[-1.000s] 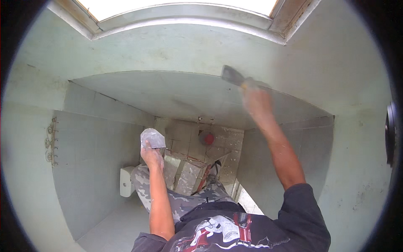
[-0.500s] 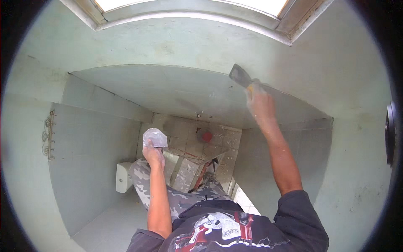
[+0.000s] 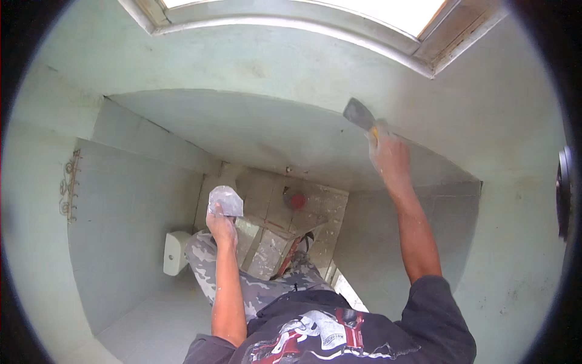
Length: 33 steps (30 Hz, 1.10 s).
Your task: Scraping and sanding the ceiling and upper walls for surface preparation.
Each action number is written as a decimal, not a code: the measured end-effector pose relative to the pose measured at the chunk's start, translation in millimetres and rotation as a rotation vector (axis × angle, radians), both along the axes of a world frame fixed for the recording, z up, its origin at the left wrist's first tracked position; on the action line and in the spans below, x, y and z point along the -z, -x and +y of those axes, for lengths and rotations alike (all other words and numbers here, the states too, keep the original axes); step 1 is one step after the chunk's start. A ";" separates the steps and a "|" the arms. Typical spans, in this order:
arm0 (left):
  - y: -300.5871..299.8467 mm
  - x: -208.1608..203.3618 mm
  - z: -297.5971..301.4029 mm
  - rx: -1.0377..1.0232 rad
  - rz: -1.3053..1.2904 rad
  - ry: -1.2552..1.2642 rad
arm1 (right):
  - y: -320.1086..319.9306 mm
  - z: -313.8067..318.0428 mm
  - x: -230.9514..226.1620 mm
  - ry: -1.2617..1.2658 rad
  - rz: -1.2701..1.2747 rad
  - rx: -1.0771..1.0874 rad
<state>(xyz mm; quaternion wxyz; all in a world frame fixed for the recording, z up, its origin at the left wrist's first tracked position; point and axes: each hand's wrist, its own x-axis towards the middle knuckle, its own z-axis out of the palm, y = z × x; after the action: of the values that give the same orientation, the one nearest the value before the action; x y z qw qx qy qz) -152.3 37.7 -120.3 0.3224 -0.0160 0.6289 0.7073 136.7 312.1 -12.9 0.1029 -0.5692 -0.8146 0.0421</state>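
Note:
My right hand is wrapped round the yellowish handle of a putty knife. Its wide grey blade lies at the wall, by the edge where pale green paint meets the grey tiling. Whether the blade touches the surface cannot be told. Lower and to the left, in front of my thigh, my left hand grips a whitish-grey, dust-coated flat plate, perhaps a second scraper blade; its handle is hidden in my fingers. Pale dust coats both hands.
Above is a window frame. A white toilet tank stands low on the left, below a metal hook rack. Beneath me are a splattered platform or plank and a tiled floor with a round red object. A dark round object is at far right.
The putty knife and my right hand have shifted slightly right and down along the tile edge. My left hand stays nearly still with its plate. The view has tilted a little.

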 end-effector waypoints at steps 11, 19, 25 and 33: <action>6.0 7.4 -1.4 -0.046 -0.005 0.011 | 24.8 0.9 -5.0 0.074 -0.061 -0.012; 14.7 31.9 -21.3 -0.040 -0.062 0.045 | 53.8 -3.8 2.3 -0.034 0.045 -0.083; 21.3 57.6 -45.9 0.040 -0.069 0.055 | 96.0 2.0 -1.4 0.015 -0.031 -0.109; 41.4 87.3 -76.5 0.120 0.134 0.329 | 131.3 -5.8 -19.4 0.037 0.170 -0.119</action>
<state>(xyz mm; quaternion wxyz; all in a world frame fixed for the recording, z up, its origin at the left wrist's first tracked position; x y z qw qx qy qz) -193.6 -38.8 -207.6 0.3145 0.0164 0.7561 0.5738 5.4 306.2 6.5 0.1587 -0.5159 -0.8344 0.1113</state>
